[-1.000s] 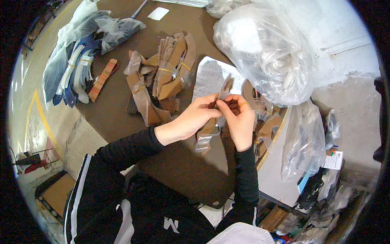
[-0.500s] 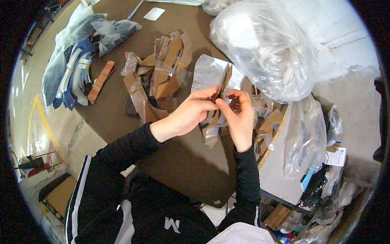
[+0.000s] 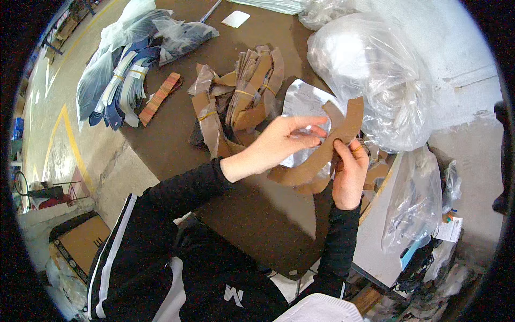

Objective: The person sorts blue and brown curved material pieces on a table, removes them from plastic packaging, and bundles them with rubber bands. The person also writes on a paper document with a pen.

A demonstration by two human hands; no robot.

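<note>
Curved brown fabric strips (image 3: 353, 117) are fanned out in my right hand (image 3: 351, 174), pinched between thumb and fingers near their middle. A thin orange band circles one finger of that hand. My left hand (image 3: 279, 142) is just left of the strips, fingers and thumb apart, with nothing between them. Under the strips lies a pale sheet (image 3: 306, 99), partly covered. Left of it, bundles of similar brown strips (image 3: 249, 88) sit on the brown table (image 3: 257, 214), tied with yellow bands. More brown pieces (image 3: 378, 172) lie beyond my right hand, partly hidden.
A big clear plastic bag (image 3: 375, 75) bulges at the back right, and another plastic bag (image 3: 413, 198) lies nearer on the right. At the left are banded blue and white strips (image 3: 126, 80) in plastic, a striped reddish strip (image 3: 161, 99) and a small white card (image 3: 236, 19).
The strips, held together edge-on between both hands earlier, are now spread out flat in my right hand. My left hand has let go and opened. The whole view has shifted.
</note>
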